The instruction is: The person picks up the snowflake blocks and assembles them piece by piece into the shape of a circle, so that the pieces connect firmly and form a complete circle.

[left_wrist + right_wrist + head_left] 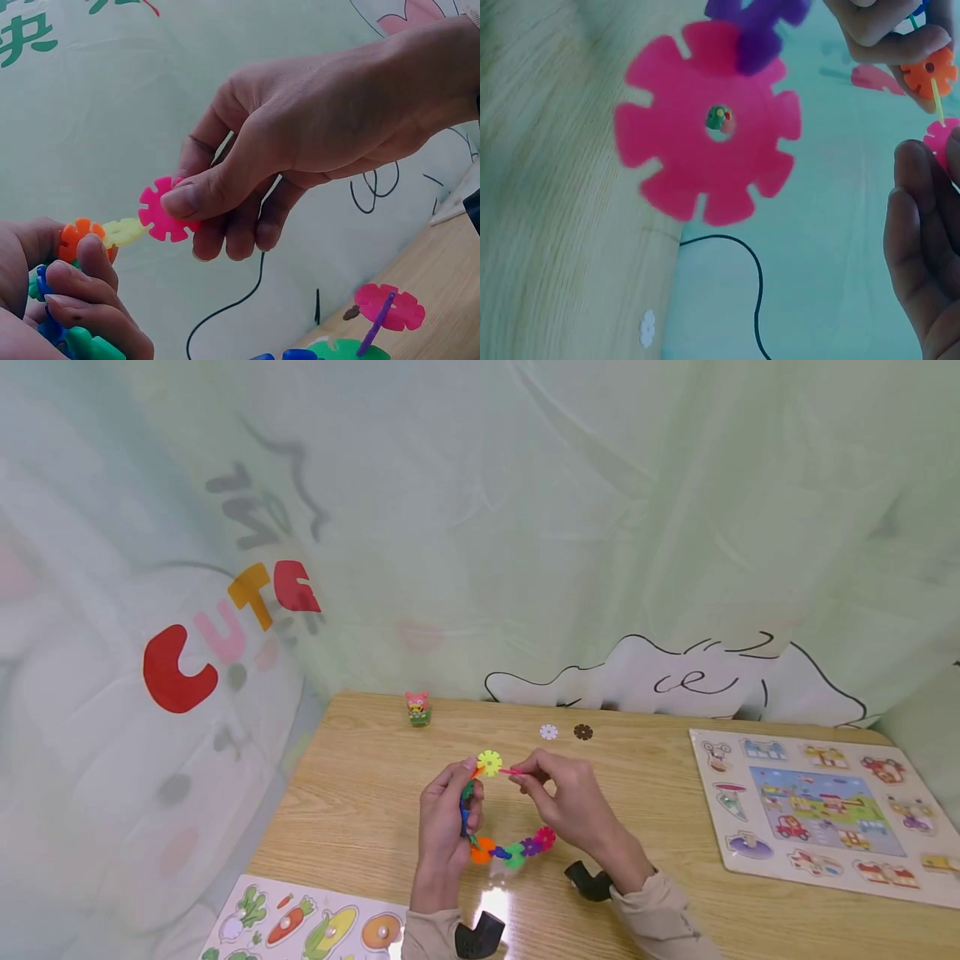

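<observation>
The left hand (444,814) curls round part of the chain (513,858), thumb and fingertip nipping its orange disc (82,236). Too tight a squeeze there could twist that joint and pop a link; too loose, and the chain could slide off the fingers onto the surface (360,802). The yellow disc (490,763) sticks out unsupported between the two hands, so a push from the right off the line of its slot would likely swivel it or work it loose from the orange one. The chain's free end, a pink disc (545,837), lies near the right wrist, where a sweep of the forearm could knock it. The right hand (567,789) pinches another pink disc (154,214) between thumb and finger, up against the yellow one; if the slots do not line up, the edges may skid past each other and the piece drop.

As for what is hard to see: the vegetable board (322,902) is cut off by the bottom edge. Several links disappear inside the left palm. The yellow disc shows nearly edge-on in both wrist views, and I cannot tell how deep it sits in the pink one, whose far side the right thumb covers. The vehicle board (738,772) runs out of view at the right.
</observation>
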`<state>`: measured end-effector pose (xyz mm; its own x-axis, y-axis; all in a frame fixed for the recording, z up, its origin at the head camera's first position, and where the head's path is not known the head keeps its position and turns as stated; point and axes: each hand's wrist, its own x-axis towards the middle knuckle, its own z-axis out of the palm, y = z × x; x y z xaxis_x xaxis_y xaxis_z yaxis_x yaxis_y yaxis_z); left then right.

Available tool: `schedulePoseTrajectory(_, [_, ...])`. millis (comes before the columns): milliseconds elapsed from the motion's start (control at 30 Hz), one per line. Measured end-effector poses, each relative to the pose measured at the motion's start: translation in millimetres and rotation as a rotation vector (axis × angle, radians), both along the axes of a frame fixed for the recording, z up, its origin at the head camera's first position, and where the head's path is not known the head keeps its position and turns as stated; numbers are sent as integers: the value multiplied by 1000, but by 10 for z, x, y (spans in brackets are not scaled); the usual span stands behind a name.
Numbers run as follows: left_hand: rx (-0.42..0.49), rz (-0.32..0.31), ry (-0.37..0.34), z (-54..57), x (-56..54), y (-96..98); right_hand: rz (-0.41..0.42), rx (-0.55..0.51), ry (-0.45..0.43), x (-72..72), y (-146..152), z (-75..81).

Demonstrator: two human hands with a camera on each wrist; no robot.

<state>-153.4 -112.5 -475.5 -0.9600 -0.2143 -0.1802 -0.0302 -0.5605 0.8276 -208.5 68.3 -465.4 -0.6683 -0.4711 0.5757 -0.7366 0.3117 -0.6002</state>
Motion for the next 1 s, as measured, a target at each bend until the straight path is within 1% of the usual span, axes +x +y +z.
schedulePoseTrajectory(167, [1,14,1,-1,-2,11,-47,31,32,2,17,3])
schedulePoseTrajectory(267, [-8,4,7,1,0,15,-49,34,51,-3,13,2])
schedulePoseTrajectory(400, [-24,-11,33,3,8,18,-48,27,80,-2,3,4])
schedulePoseTrajectory(600, [-51,-19,56,2,13,23,-51,19,135,-4,0,4])
schedulePoseTrajectory(800, [-94,8,47,7,10,30,-71,24,204,-4,2,13])
schedulePoseTrajectory(1000, [-114,49,68,9,4,37,-77,33,262,-9,18,36])
